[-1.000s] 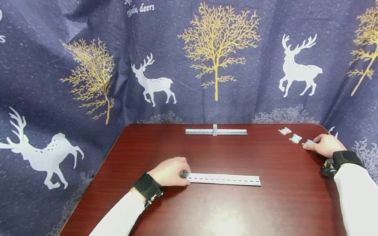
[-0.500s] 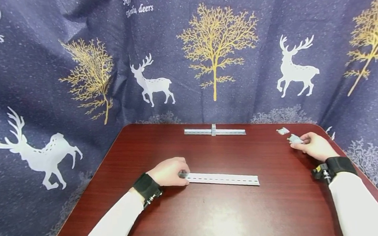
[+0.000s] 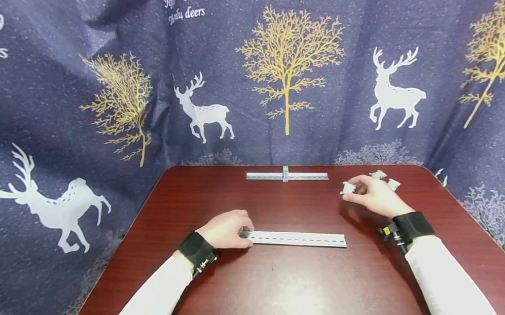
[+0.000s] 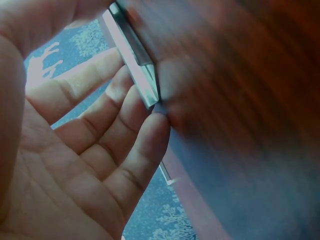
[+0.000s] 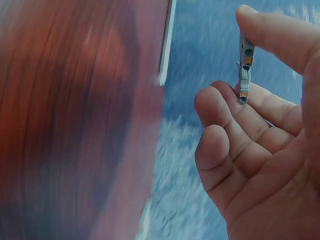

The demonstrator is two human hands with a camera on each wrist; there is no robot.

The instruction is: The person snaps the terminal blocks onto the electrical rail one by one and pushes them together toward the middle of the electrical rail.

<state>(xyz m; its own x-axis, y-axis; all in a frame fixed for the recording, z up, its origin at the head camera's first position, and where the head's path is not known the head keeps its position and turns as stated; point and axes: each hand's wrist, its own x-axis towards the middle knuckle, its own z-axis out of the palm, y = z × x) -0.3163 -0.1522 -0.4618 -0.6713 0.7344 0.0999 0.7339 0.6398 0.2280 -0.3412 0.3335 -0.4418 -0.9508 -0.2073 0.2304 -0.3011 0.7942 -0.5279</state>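
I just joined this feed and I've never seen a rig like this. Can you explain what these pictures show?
There is no machine here, just a person's bare left hand and right hand. The wide picture comes from a head-worn camera looking forward and down. The two close-ups come from cameras worn on the wrists, one per hand.

On the brown table, the left hand grips one end of a slotted metal rail. The right hand pinches a small pale part; its wrist view shows orange spots along the edge. Two similar loose pieces lie behind that hand. A second rail lies farther back, with something mounted across its middle.
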